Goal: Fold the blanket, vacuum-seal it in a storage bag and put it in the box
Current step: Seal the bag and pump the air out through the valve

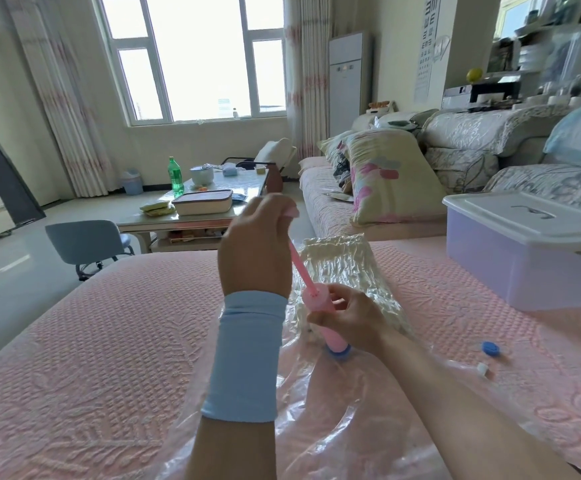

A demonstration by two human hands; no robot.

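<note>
The pink quilted bedspread carries the clear storage bag, with the blanket crumpled inside. The right hand grips the pink pump and the left hand clutches its raised plunger. The lidded box sits to the right. Beyond are a coffee table, a sofa, a window and an eye chart of E's.

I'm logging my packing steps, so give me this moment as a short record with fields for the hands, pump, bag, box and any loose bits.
left hand: grips the pump handle, rod drawn out
right hand: holds the pump barrel
pump: pink, standing on the bag's blue valve
bag: clear plastic on the pink bedspread, crinkled tight over the blanket
box: on the bed to the right, lid on
cap: blue, loose on the bedspread, right of the bag
</note>
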